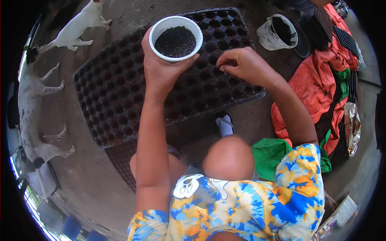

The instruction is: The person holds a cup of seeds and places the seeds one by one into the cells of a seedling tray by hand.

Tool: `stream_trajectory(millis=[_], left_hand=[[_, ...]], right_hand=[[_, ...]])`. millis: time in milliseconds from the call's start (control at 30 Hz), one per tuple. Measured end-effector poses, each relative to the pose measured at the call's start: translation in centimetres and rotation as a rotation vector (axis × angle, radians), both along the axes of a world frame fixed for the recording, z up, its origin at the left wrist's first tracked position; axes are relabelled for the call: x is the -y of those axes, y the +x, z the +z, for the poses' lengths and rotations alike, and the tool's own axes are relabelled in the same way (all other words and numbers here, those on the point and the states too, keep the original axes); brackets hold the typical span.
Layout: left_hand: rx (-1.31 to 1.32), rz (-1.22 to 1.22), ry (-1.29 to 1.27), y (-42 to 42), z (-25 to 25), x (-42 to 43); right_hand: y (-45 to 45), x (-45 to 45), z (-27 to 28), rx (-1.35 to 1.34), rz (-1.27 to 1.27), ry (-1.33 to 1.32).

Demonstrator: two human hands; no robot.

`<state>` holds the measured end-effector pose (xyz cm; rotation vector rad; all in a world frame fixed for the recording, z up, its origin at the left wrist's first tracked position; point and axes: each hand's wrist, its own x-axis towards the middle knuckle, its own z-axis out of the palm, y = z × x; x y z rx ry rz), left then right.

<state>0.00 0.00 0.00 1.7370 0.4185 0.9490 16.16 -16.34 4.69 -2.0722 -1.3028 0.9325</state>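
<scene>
My left hand (163, 76) is wrapped round a white plastic cup (175, 22), held up with its open top facing me. Small dark grains that look like seeds (176, 42) lie inside the cup. Below it spreads a black seedling tray (114, 86) with rows of round cells that look filled with dark soil. Over the right part of this tray hovers my right hand (248, 67), its thumb and fingertips pinched together. Whatever those fingertips hold, if anything, is too small to make out.
A soil-smeared white bucket (267, 39) stands beyond the tray. Red sheeting (307, 82) and green cloth (267, 156) lie at the right, near stacked black trays (317, 26). Two white dogs (74, 30) are on the floor at the left. Part of another person shows at the top right.
</scene>
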Motion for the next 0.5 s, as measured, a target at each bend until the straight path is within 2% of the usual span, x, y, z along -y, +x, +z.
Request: stream_trajectory(millis=[100, 267, 367, 500], left_hand=[[-0.013, -0.006, -0.048, -0.6, 0.7, -0.3], [0.001, -0.025, -0.030, -0.4, 0.5, -0.3], [-0.002, -0.025, -0.067, -0.3, 0.8, 0.0], [0.004, -0.023, -0.051, -0.2, 0.8, 0.1]], right_hand=[[-0.6, 0.3, -2.3, 0.032, 0.038, 0.037], [-0.5, 0.2, -1.7, 0.083, 0.039, -0.009], [-0.4, -0.6, -0.9, 0.068, -0.045, -0.065], [0.4, -1.5, -1.7, 0.295, 0.090, 0.083]])
